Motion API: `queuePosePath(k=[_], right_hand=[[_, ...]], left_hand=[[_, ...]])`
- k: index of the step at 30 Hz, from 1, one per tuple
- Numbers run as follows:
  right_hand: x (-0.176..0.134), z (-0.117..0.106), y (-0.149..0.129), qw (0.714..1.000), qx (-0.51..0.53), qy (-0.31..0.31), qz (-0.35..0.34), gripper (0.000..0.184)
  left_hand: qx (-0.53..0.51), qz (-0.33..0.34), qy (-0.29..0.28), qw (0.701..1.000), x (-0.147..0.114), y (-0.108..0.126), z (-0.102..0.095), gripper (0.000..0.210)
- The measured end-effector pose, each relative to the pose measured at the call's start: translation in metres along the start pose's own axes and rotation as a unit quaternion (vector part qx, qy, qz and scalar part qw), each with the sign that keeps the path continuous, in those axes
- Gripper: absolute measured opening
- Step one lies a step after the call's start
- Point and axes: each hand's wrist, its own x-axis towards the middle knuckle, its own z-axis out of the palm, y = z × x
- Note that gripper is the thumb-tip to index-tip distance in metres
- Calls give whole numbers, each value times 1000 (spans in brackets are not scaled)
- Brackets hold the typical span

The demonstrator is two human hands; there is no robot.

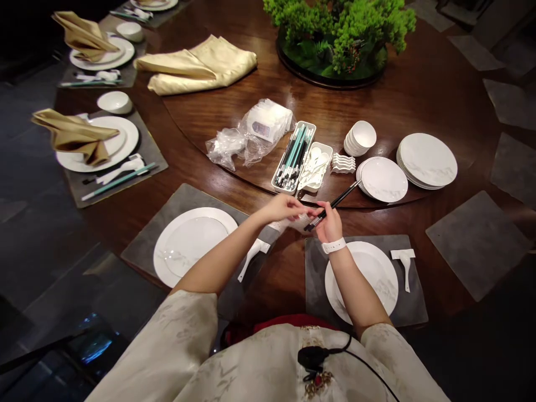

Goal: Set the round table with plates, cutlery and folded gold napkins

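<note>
A pair of black chopsticks [345, 194] lies slanted in my right hand [330, 222], its fingers closed around the lower part. My left hand [286, 207] reaches across to it, fingers stretched out and fingertips close to the right hand's fingers; I see nothing held in it. Just beyond stand a white tray of black and teal chopsticks [295, 153] and a smaller white tray with white spoons [316, 162]. Below my hands are two place settings, each with white plates [167, 248] [387, 279] and a white spoon on a rest [253, 254] [405, 265].
Stacked bowls [363, 134], small plates [384, 180], larger plates [429, 159] and wavy white rests [343, 163] stand on the turntable. Plastic-wrapped packs [268, 123], gold cloth [205, 64] and a green plant centrepiece [343, 39] lie farther back. Finished-looking settings with folded napkins [79, 137] line the left.
</note>
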Motion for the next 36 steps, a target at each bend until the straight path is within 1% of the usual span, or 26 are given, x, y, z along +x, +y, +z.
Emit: queuePosePath(k=[1,2,3,4,5,6,7,9,12,15,18,21,23,25,27,29,31,32,34,36], right_hand=[[-2,-4,-3,1000,2,12,-8,35],[-5,-10,-5,1000,0,22,-11,36],[-8,-15,-6,1000,-3,28,-11,36],[-12,-21,-7,999,-7,31,-8,37],[-15,-26,-7,999,-12,32,-5,37],[-18,-32,-7,999,-17,32,-2,37],[-21,-36,-6,999,-21,30,1,37],[-27,-43,-5,999,-23,28,10,37],[-33,-49,-4,999,-14,36,31,37],[-36,-49,-4,998,-6,39,49,36],[-37,-48,-6,998,-17,19,57,37],[-33,-45,-6,998,-34,-2,59,33],[-29,-42,-5,997,-45,-23,64,30],[-23,-35,-1,995,-54,-49,72,29],[-16,-25,5,992,-64,-71,84,29],[-8,-12,16,989,-77,-79,96,31],[0,4,30,988,-92,-70,104,34],[4,12,38,988,-98,-60,105,36],[8,26,54,988,-105,-41,108,38],[6,35,69,986,-109,-38,117,39]], left_hand=[[65,-3,80,995,11,-2,-10,32],[140,-15,161,977,23,-5,-21,28],[216,-35,225,949,35,-8,-30,25],[283,-61,263,920,47,-11,-38,25],[336,-89,275,897,57,-14,-42,25],[371,-112,274,880,66,-16,-44,27],[393,-127,270,870,73,-18,-44,29],[411,-138,271,859,82,-20,-40,33],[411,-141,282,855,88,-20,-35,35],[402,-134,293,857,92,-20,-35,34],[380,-129,302,865,94,-19,-37,32],[322,-126,328,879,90,-17,-37,31],[258,-114,352,893,83,-18,-36,30],[172,-96,371,907,73,-22,-33,30],[48,-86,378,921,58,-28,-26,31],[-104,-74,369,921,38,-37,-15,33],[-230,-53,356,904,8,-47,0,41],[-272,-45,349,895,-10,-52,8,47],[-324,-45,340,882,-51,-63,26,55],[-342,-64,334,876,-97,-74,43,59]])
